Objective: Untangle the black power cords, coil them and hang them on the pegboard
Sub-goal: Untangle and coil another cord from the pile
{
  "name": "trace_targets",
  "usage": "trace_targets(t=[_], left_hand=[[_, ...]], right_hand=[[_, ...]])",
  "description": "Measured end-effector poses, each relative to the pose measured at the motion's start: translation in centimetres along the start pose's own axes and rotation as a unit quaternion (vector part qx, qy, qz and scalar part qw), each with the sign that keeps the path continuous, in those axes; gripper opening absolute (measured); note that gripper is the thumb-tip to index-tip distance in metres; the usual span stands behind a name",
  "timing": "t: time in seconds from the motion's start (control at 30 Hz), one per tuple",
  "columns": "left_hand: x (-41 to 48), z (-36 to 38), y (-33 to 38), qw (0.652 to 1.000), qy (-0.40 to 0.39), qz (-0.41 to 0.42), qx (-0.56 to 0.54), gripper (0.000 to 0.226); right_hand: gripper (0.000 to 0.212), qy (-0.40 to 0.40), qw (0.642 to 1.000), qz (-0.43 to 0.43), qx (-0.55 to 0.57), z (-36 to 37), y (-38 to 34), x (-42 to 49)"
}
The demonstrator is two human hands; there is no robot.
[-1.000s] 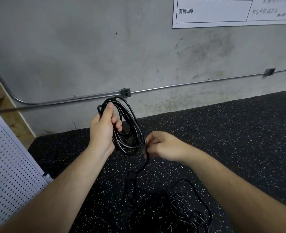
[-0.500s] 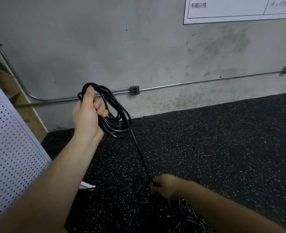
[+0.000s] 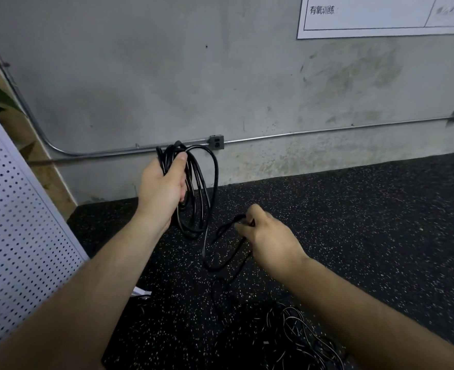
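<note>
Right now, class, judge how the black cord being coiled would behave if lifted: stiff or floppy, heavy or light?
Probably floppy: between the coil in the left hand and the right hand the cord sags in a loop. Likely light: one hand holds several loops. May snag on the tangled pile below.

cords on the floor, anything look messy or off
Yes: the cords on the floor near the bottom edge lie in a loose tangled heap, unsorted. The coil in the left hand looks tidy; the right hand pinches the cord trailing from it.
</note>
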State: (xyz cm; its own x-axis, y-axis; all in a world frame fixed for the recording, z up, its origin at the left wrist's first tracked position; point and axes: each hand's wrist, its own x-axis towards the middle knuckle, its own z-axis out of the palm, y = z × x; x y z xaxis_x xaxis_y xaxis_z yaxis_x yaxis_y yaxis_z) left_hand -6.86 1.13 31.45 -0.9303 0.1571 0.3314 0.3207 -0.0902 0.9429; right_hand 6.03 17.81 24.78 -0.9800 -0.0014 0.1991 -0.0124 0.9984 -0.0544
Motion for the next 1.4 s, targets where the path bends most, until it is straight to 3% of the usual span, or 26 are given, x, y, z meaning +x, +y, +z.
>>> trace_targets(t=[0.13, 0.27, 0.43, 0.6, 0.73, 0.83, 0.93, 1.07, 1.17, 1.27, 1.4], left_hand=[[-0.2, 0.2, -0.8, 0.998, -0.015, -0.014, 0.055, 0.037], [-0.8, 1.1, -1.7, 0.992, -0.039, -0.021, 0.119, 0.034], [-1.2, 1.9, -2.6, 0.976, -0.043, -0.006, 0.215, 0.033], [-1.2, 2.3, -2.4, 0.931, 0.001, 0.018, 0.363, 0.028], [-1.6, 2.7, -2.2, 0.92, 0.01, 0.014, 0.391, 0.027], [-2.3, 3.4, -1.9, 0.935, -0.027, -0.011, 0.353, 0.028], [-2.7, 4.1, -1.5, 0.968, -0.099, -0.06, 0.221, 0.04], [-2.8, 4.7, -2.1, 0.956, -0.209, -0.063, 0.196, 0.04], [-2.9, 4.9, -2.8, 0.957, -0.172, -0.065, 0.224, 0.041], [-3.5, 5.2, -2.4, 0.945, -0.127, -0.016, 0.3, 0.033], [-4.5, 5.5, -1.6, 0.974, -0.151, -0.044, 0.163, 0.022]], right_hand=[[0.04, 0.082, 0.995, 0.006, 0.061, -0.6, 1.0, 0.1], [0.039, 0.17, 0.961, 0.031, 0.217, -2.2, 1.0, 0.0], [0.035, 0.233, 0.945, 0.05, 0.226, -3.8, 1.0, 0.5], [0.046, 0.192, 0.926, 0.163, 0.282, -4.8, 1.5, 0.5], [0.044, 0.165, 0.858, 0.224, 0.432, -4.8, 2.1, 0.6], [0.04, 0.162, 0.814, 0.231, 0.507, -5.0, 1.9, 0.6], [0.041, 0.169, 0.802, 0.229, 0.525, -5.0, 1.4, 0.7], [0.038, 0.183, 0.789, 0.229, 0.54, -4.9, 1.0, 1.0], [0.035, 0.192, 0.777, 0.235, 0.552, -4.7, 0.8, 1.0], [0.03, 0.198, 0.785, 0.232, 0.54, -4.3, 0.4, 1.1], [0.027, 0.218, 0.805, 0.226, 0.502, -4.3, 0.2, 1.3]])
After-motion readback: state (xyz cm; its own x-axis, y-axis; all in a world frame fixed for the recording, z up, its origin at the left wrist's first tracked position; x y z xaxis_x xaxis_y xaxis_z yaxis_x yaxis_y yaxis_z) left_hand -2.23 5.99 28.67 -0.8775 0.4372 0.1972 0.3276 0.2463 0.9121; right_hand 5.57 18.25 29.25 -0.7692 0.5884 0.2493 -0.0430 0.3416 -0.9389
